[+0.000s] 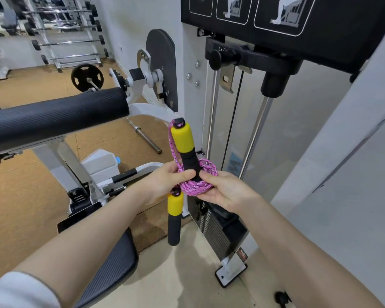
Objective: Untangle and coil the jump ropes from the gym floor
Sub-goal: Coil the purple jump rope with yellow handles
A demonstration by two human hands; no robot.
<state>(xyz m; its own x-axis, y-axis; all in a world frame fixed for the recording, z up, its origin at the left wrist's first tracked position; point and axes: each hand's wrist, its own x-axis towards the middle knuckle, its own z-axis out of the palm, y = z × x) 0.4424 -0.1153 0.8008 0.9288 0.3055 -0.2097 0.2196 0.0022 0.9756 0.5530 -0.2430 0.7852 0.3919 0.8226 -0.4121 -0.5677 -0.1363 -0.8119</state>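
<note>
Jump rope: a pink braided cord (196, 187) with two handles, held off the floor between both hands, in front of the weight-stack machine (211, 227).
Coil: several loops of the cord lie bunched together at the level of the hands; one longer loop runs up beside the upper handle to its cap.
Upper handle: yellow over black foam (185, 143), standing nearly upright, its black lower part passing through the bunched loops.
Lower handle: yellow above, black below (174, 218), hanging straight down beneath the left hand, touching nothing else that can be seen.
Left hand: (165, 181) fingers curled round the left side of the coil, thumb laid across the loops toward the black grip.
Right hand: (222, 192) palm turned up under the coil, fingers cupping the loops from below, thumb pressing near the base of the upper handle.
Stage of task, judged: this rope looks free of tangles and largely gathered; what appears left is taking in the loose upper loop, binding or tucking the bundle so it holds, and bringing the two handles together.
Other ropes: none shows here; whether more lie on the floor cannot be told.
Surroundings: a black padded roller (53, 116) at the left edge, a barbell (143, 138) lying on the cork-coloured floor (13, 196), a rack of fixed barbells (69, 34) at the far left corner.
</note>
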